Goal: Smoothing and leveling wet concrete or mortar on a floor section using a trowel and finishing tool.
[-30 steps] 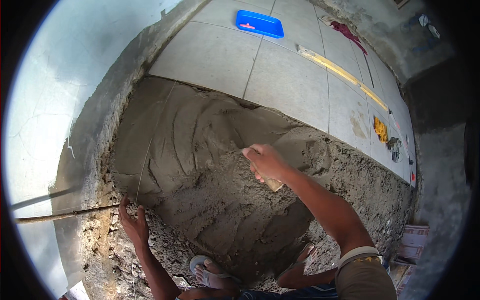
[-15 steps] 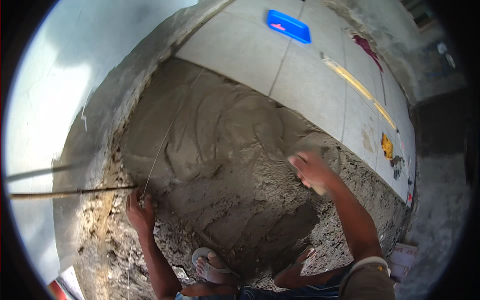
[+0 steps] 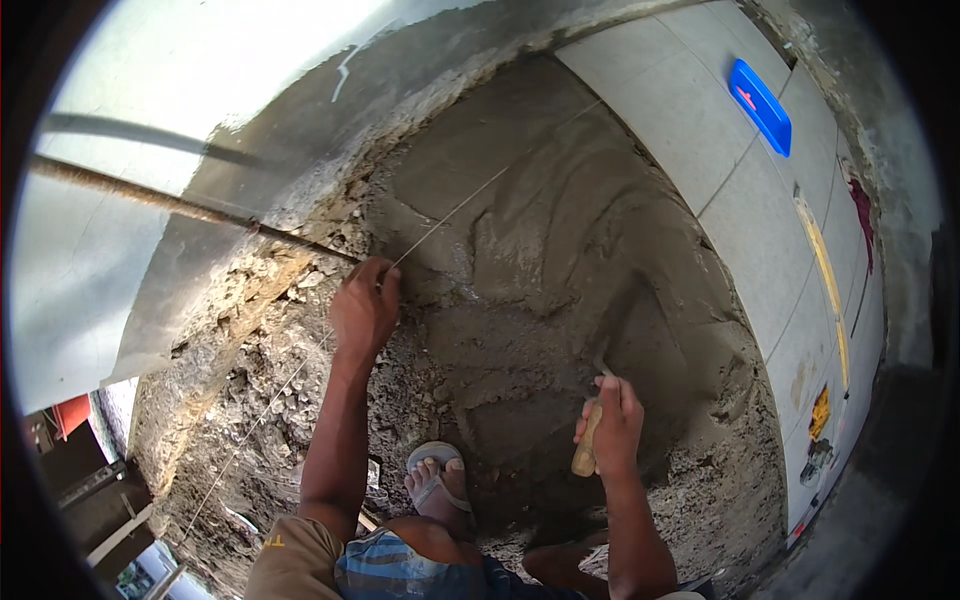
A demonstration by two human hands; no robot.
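Right fingers (image 3: 627,397) clamp round a wooden-handled trowel (image 3: 587,446), likely stiff, light and best held by that handle, its shank just ahead of them toward soft, heavy-looking mortar (image 3: 510,255); left fingers (image 3: 388,285) curl beside a rod (image 3: 210,209), their hold unclear.

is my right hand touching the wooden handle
Touching: the head view shows the right hand closed around the wooden handle, whose lower end sticks out.

A rod (image 3: 200,208) and taut string (image 3: 455,213) obstruct the left; beyond the trowel (image 3: 588,445), open room lies over mortar (image 3: 585,235) between string and floor tiles (image 3: 670,120).
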